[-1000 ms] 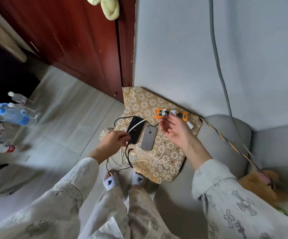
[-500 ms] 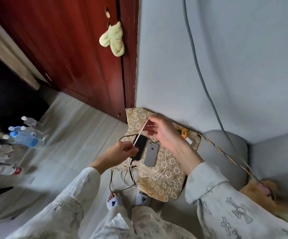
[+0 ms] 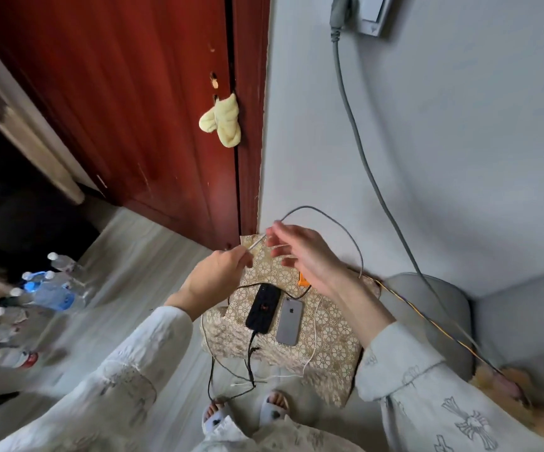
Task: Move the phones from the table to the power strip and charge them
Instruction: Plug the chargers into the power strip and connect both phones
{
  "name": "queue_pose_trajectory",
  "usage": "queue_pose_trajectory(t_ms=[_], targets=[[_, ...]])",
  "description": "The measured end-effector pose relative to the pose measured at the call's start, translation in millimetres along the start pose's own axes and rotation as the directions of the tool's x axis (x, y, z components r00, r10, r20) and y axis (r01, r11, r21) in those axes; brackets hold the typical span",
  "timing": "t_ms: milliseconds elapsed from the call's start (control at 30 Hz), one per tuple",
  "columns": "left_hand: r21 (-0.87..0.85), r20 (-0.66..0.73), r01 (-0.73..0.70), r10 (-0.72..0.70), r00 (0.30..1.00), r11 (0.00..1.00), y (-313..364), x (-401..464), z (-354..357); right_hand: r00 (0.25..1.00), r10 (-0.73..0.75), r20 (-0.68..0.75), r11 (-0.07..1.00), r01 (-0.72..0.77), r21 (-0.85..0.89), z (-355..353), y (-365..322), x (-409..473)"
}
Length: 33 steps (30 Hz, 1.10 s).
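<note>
The left hand (image 3: pixel 216 275) fingers pinch the white cable (image 3: pixel 257 243) end; the right hand (image 3: pixel 303 252) fingers, spread, hover beside it, above both phones (image 3: pixel 289 321).

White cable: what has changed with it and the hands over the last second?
Both hands rose off the cloth; the left hand left the black phone and now pinches the white cable end, the right hand beside it. Both phones, including the silver phone, stayed put.

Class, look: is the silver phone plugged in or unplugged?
Unplugged. The silver phone has no cable at its bottom edge; the black phone does.
</note>
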<state>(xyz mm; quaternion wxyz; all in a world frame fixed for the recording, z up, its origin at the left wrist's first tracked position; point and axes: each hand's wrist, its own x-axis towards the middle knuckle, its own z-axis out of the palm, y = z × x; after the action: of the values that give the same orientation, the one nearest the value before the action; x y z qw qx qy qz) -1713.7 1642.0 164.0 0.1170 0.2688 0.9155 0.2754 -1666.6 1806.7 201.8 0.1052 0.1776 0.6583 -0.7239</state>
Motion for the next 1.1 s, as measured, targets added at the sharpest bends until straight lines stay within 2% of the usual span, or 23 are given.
queue_pose_trajectory(t_ms=[67, 167, 267, 333, 400, 467, 533, 600, 667, 700, 767, 833, 900, 967, 1000, 1033, 1067, 1100], targets=[[-0.012, -0.047, -0.056, 0.056, 0.997, 0.998, 9.4, 3.7, -5.4, 0.996, -0.068, -0.054, 0.985, 0.058, -0.164, 11.7, -3.9, -4.3], [-0.031, -0.059, -0.084, 0.082, 0.995, 0.996, 12.0, 1.1, -10.7, 0.959, -0.221, -0.177, 0.89, 0.125, -0.438, 17.0, -5.8, -8.5], [-0.017, -0.022, -0.117, 0.117, 0.993, 0.993, 8.8, -4.4, -12.2, 0.939, -0.204, -0.277, 0.892, 0.062, -0.449, 15.6, -6.4, -7.3], [0.007, -0.014, -0.131, 0.131, 0.991, 0.991, 7.5, -5.2, -13.0, 0.944, -0.122, -0.305, 0.94, 0.011, -0.342, 16.7, -6.2, -4.2], [0.029, -0.005, -0.154, 0.155, 0.988, 0.988, 7.3, -4.6, -12.5, 0.938, 0.009, -0.347, 0.994, -0.047, -0.101, 20.9, -4.8, 1.8], [0.028, 0.014, -0.171, 0.17, 0.985, 0.985, 6.7, -4.1, -11.0, 0.934, 0.122, -0.335, 0.991, -0.095, 0.095, 22.2, -3.4, 7.2], [-0.004, 0.056, -0.159, 0.159, 0.986, 0.987, 1.9, -3.7, -9.6, 0.942, 0.225, -0.25, 0.935, -0.136, 0.328, 19.4, -4.8, 10.6], [-0.035, 0.093, -0.137, 0.14, 0.986, 0.99, -9.1, -5.1, -10.6, 0.924, 0.328, -0.194, 0.823, -0.179, 0.539, 9.6, -6.8, 12.2], [-0.037, 0.064, -0.137, 0.139, 0.988, 0.99, -24.8, -9.3, -12.6, 0.895, 0.378, -0.236, 0.758, -0.153, 0.634, -5.9, -6.3, 12.5], [-0.029, 0.035, -0.136, 0.137, 0.99, 0.99, -33.0, -11.5, -13.6, 0.878, 0.377, -0.293, 0.762, -0.115, 0.637, -14.9, -4.1, 12.3], [-0.007, -0.002, -0.106, 0.106, 0.994, 0.994, -46.8, -15.2, -15.9, 0.819, 0.346, -0.457, 0.827, -0.036, 0.561, -33.2, 4.9, 12.0], [0.038, -0.008, -0.052, 0.052, 0.999, 0.998, -57.8, -16.5, -18.0, 0.749, 0.305, -0.589, 0.902, -0.029, 0.43, -48.6, 20.1, 9.1], [0.133, -0.003, 0.005, -0.004, 1.0, 0.991, -66.2, -16.2, -21.6, 0.7, 0.268, -0.662, 0.955, -0.103, 0.278, -62.8, 40.7, 6.2], [0.184, -0.037, 0.051, -0.045, 0.998, 0.982, -70.8, -14.8, -27.4, 0.718, 0.238, -0.654, 0.959, -0.28, 0.043, -71.9, 58.2, 2.7], [0.177, -0.064, 0.055, -0.044, 0.997, 0.983, -70.0, -13.4, -31.0, 0.764, 0.224, -0.605, 0.91, -0.387, -0.151, -74.3, 64.1, 1.1], [0.155, -0.088, 0.04, -0.027, 0.996, 0.987, -67.1, -11.6, -34.0, 0.816, 0.221, -0.534, 0.803, -0.463, -0.375, -74.8, 67.3, -0.3], [0.129, -0.102, 0.007, 0.006, 0.995, 0.992, -62.1, -9.2, -36.3, 0.862, 0.217, -0.458, 0.676, -0.471, -0.566, -72.2, 67.0, -0.7], [0.108, -0.102, -0.037, 0.048, 0.994, 0.993, -55.8, -6.3, -37.7, 0.905, 0.194, -0.379, 0.591, -0.417, -0.69, -65.4, 63.2, -1.4]])
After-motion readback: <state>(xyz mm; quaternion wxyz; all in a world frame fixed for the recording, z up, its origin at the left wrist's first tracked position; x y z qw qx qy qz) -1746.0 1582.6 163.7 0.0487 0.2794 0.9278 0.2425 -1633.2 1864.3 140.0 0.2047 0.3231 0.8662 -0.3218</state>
